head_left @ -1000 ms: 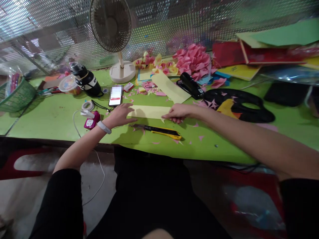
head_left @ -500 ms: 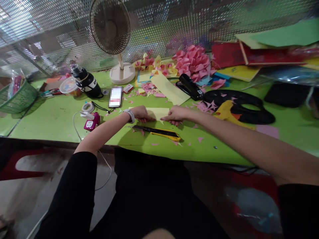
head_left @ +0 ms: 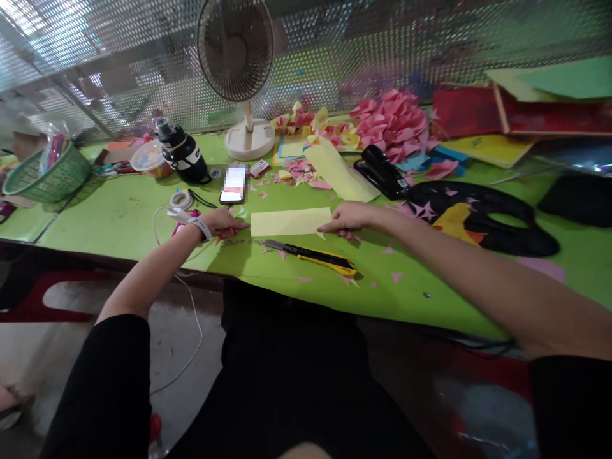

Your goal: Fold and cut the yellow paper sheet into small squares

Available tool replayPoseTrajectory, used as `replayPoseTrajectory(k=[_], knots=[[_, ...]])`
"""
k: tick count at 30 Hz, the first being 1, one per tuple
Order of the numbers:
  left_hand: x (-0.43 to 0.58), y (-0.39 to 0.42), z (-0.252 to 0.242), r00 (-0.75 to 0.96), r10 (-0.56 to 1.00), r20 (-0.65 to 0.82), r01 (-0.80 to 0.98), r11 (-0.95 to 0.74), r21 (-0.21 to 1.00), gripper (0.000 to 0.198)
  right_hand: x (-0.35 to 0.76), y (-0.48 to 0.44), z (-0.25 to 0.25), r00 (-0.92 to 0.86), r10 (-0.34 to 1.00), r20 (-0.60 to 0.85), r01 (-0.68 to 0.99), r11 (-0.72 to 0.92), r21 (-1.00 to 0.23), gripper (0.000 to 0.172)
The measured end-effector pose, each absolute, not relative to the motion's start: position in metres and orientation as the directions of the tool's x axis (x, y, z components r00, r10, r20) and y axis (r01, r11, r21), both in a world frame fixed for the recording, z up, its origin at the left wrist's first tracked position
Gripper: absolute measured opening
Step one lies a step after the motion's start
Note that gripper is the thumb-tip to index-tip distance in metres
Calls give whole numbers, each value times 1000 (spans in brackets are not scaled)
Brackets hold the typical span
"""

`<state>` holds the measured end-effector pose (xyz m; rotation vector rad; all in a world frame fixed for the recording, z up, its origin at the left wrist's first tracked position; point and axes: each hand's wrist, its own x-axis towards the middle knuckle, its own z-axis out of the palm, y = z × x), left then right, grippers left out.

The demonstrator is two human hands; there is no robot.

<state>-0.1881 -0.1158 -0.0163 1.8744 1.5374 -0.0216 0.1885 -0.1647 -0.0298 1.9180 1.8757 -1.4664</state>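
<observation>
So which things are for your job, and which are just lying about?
Probably for the job:
yellow paper strip, between left hand and right hand
maybe the knife close by

Probably just lying about:
fan
bottle
phone
green basket

Pale yellow paper strip (head_left: 291, 222) against bright green tabletop (head_left: 406, 290)
The cutter knife (head_left: 327, 257) is yellow and black, the stapler (head_left: 384, 172) plain black. The heaped paper pieces (head_left: 393, 124) are pink. The bottle (head_left: 184, 156) is black with a white band, the fan base (head_left: 249, 143) cream, the basket (head_left: 52, 178) green with a lattice. The mesh panel (head_left: 325, 64) is silvery grey, patterned in rows of dots; the wristband (head_left: 202, 229) is whitish, the sleeves (head_left: 112, 376) black.
</observation>
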Motion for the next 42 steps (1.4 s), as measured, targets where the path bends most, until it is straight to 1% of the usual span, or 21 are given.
replayPoseTrajectory(k=[2,3,4,5,7,8,9,10,11,12,14,16,18,19,23,26,30,32,34,39,42], knots=[[-187,-126,-13,178,873,-454,868,78,490,47,186,-159,-28,-210,747,-631,807,-232,-543,50],[-183,-131,-11,136,897,-421,865,99,492,46,184,-157,-26,-210,761,-615,804,-223,-551,49],[-176,-137,-10,133,940,-315,858,49,511,44,182,-156,-25,-204,783,-588,802,-211,-559,48],[-167,-142,-9,168,970,-175,855,-55,515,42,179,-158,-24,-188,818,-544,802,-191,-565,47],[-146,-151,-10,319,946,66,840,-314,442,36,172,-167,-22,-132,906,-402,815,-132,-564,43],[-134,-153,-13,424,896,130,809,-439,391,37,168,-176,-20,-117,938,-326,822,-93,-563,41],[-122,-153,-16,521,840,148,772,-538,337,41,163,-187,-19,-119,959,-258,831,-46,-554,41],[-111,-153,-21,595,793,129,744,-604,286,46,159,-200,-18,-155,962,-225,832,4,-555,41],[-101,-151,-26,641,762,92,728,-641,242,52,154,-215,-18,-259,940,-221,815,91,-572,41],[-93,-148,-32,662,748,51,727,-656,203,58,150,-229,-18,-358,911,-206,810,194,-553,43],[-81,-141,-43,657,754,-10,746,-649,149,68,144,-254,-21,-471,869,-150,821,369,-436,44],[-76,-137,-54,639,769,-36,765,-630,131,75,144,-268,-25,-508,853,-125,824,438,-359,32],[-77,-134,-61,624,781,-36,777,-614,143,79,153,-271,-30,-485,861,-151,835,405,-373,22],[-77,-134,-62,616,787,-30,781,-606,151,81,161,-268,-31,-461,870,-175,842,366,-396,20],[-78,-132,-58,569,821,-45,812,-553,187,85,204,-248,-28,-403,886,-228,841,260,-474,26],[-70,-124,-50,543,837,-60,822,-516,239,86,233,-230,-21,-305,934,-187,841,172,-513,33],[-51,-113,-48,545,838,-27,801,-511,312,86,244,-211,-26,-53,999,10,883,52,-466,34],[-44,-111,-51,529,848,7,798,-500,336,86,241,-206,-36,3,998,61,899,24,-438,32],[-41,-110,-54,497,866,54,801,-482,356,82,239,-206,-47,10,996,90,912,28,-409,32],[-42,-107,-59,491,868,81,764,-473,440,57,243,-212,-64,-17,991,136,936,64,-347,35],[-43,-104,-60,490,867,84,732,-462,500,53,248,-215,-64,-25,992,127,934,69,-350,37]])
